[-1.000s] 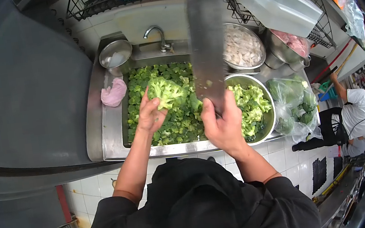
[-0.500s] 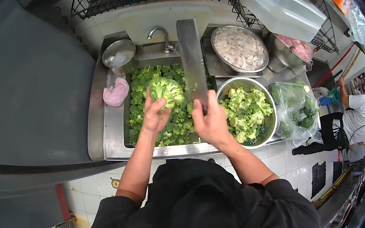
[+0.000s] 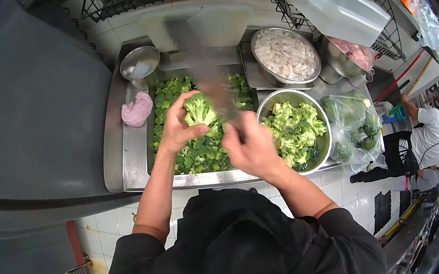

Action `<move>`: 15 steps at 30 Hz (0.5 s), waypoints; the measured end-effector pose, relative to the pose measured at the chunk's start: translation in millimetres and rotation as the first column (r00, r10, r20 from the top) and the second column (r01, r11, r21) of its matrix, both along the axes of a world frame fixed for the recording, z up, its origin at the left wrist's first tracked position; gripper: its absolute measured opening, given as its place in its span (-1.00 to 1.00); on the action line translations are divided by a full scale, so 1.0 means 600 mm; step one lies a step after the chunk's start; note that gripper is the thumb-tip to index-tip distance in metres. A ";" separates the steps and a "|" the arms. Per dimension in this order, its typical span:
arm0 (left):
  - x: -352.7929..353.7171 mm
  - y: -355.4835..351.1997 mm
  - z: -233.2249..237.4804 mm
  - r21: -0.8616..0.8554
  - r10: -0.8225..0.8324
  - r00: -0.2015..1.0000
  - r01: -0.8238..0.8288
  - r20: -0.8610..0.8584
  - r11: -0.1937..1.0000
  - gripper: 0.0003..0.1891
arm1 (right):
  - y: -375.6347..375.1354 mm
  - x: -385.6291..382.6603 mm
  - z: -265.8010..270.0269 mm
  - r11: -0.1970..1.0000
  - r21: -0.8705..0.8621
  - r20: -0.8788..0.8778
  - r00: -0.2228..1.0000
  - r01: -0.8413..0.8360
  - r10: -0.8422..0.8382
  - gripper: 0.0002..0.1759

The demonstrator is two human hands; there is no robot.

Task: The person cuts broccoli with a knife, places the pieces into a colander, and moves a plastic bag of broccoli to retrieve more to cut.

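My left hand is closed around a head of broccoli, its pale stalk side showing, above the sink. My right hand grips the handle of a broad cleaver. The blade is smeared by motion and tilts up and to the left, close to the broccoli's right side; whether it touches cannot be seen. Beneath both hands, cut broccoli florets fill the steel sink. A metal bowl of broccoli pieces stands just right of my right hand.
A bowl of pale sliced meat and a pot of pink meat stand back right. A plastic bag of broccoli lies at the counter's right end. A pink cloth rests on the left rim. Another person is at far right.
The cleaver has swung from upright to a leftward tilt, nearer the broccoli. My left hand has turned the broccoli head, and my right hand has shifted slightly left.
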State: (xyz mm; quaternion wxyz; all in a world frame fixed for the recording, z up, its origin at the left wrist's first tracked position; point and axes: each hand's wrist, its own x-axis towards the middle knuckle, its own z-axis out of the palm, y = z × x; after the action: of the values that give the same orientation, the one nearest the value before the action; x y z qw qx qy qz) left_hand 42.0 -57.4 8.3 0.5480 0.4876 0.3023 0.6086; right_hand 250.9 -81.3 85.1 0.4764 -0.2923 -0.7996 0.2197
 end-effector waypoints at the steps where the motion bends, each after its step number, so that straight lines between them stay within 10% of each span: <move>1: 0.002 -0.001 0.003 0.009 -0.024 1.000 0.024 -0.019 1.000 -0.11 | 0.014 -0.008 -0.027 0.996 -0.086 0.082 0.996 -0.025 0.032 -0.80; 10: 0.019 -0.016 -0.004 0.003 -0.009 0.981 0.009 0.196 1.000 -0.06 | -0.024 0.009 0.015 0.993 -0.031 -0.314 0.942 0.113 -0.118 -0.84; 15: 0.040 -0.018 -0.001 -0.022 -0.017 0.977 0.022 0.211 1.000 -0.08 | 0.003 -0.008 -0.087 0.975 -0.223 -0.031 1.000 -0.007 0.000 -0.84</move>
State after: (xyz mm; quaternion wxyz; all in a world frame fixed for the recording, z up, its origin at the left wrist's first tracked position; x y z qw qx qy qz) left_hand 66.2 -68.4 7.9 0.5888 0.4167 0.2450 0.6478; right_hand 246.1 -79.5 32.9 0.4524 -0.3390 -0.7631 0.3133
